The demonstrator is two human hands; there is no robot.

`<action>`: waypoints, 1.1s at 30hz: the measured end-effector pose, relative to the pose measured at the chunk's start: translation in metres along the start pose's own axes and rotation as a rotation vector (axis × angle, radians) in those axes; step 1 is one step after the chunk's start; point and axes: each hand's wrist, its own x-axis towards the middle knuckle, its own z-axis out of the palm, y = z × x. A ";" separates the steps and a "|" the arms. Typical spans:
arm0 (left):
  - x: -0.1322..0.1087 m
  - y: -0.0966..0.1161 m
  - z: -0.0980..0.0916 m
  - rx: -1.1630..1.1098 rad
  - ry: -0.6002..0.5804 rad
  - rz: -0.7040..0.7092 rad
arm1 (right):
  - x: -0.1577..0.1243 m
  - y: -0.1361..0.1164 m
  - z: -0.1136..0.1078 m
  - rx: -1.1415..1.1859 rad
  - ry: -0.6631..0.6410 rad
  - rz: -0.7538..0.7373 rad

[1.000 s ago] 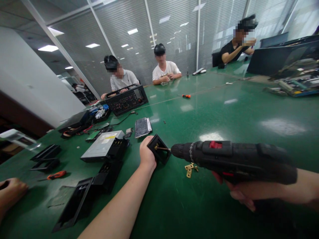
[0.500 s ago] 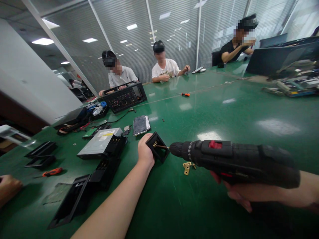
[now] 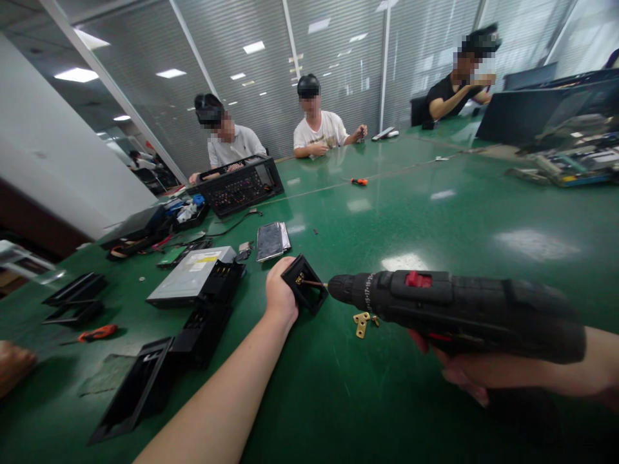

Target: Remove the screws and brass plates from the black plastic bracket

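Observation:
My left hand (image 3: pixel 281 298) grips a small black plastic frame (image 3: pixel 313 299) from its left side; most of the fingers are hidden behind it. Inside the frame a little brass fitting (image 3: pixel 300 278) shows. In my right hand (image 3: pixel 464 377) is a black cordless drill (image 3: pixel 435 309) with a red switch on top, held level and pointing left. Its long thin bit (image 3: pixel 315 283) reaches into the frame, the tip at or close to the brass fitting. Below the chuck, flat brass brackets (image 3: pixel 360 325) and a small brass piece (image 3: pixel 376 320) lie on the green table (image 3: pixel 309 399).
Left of my arm lie black plastic housings (image 3: pixel 130 393), a silver drive (image 3: pixel 188 277) and an orange screwdriver (image 3: pixel 98 333). Another person's hand (image 3: pixel 14 367) rests at the left edge. A flat dark device (image 3: pixel 271 241) sits ahead. Three people sit across the table; electronics (image 3: pixel 575 161) are piled far right.
The view has shifted very slightly. Both hands, the frame and the drill keep nearly the same positions, with the bit still inside the frame.

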 end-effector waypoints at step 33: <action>0.000 0.000 0.000 0.009 -0.020 -0.007 | 0.002 0.011 -0.006 0.073 -0.060 -0.056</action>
